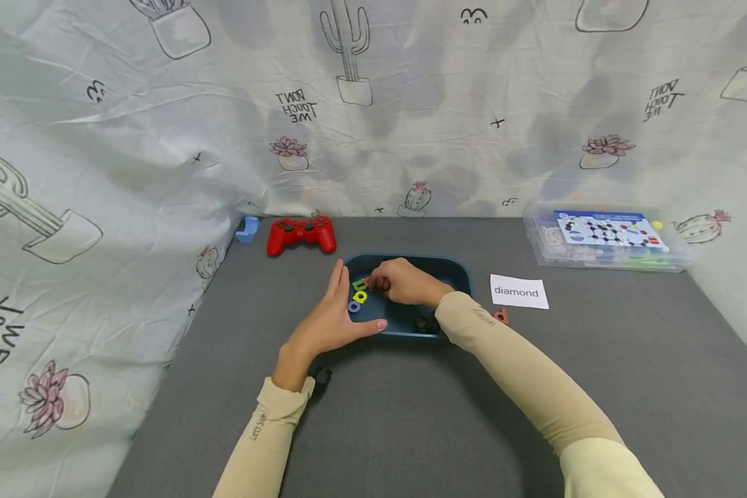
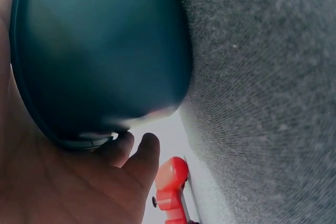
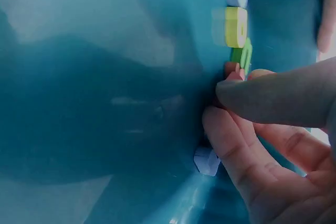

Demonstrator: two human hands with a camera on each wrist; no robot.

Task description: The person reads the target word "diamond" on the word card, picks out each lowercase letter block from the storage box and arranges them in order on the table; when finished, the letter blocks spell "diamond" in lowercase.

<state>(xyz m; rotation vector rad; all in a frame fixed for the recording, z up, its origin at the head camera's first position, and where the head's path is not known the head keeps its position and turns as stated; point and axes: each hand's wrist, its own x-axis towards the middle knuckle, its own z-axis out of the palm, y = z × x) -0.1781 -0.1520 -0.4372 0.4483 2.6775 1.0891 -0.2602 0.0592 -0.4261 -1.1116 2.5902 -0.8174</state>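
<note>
A dark blue tray (image 1: 404, 332) lies on the grey table. My left hand (image 1: 333, 318) rests against its left end, fingers straight along the side and thumb stretched over the front rim; the left wrist view shows the palm against the tray wall (image 2: 105, 51). Inside the tray, my right hand (image 1: 404, 282) pinches a small red letter piece (image 3: 234, 74) between thumb and fingers, which mostly hide it. Beside it stand a green letter (image 1: 359, 284), a yellow letter (image 1: 360, 297) and a purple ring-shaped letter (image 1: 354, 306) in a row. A bluish piece (image 3: 207, 161) sits by the right fingers.
A card reading "diamond" (image 1: 519, 291) lies right of the tray, with a red letter piece (image 1: 501, 316) near it. At the back right stands a clear plastic box (image 1: 610, 238). A red game controller (image 1: 301, 235) and a light blue object (image 1: 247, 229) sit back left.
</note>
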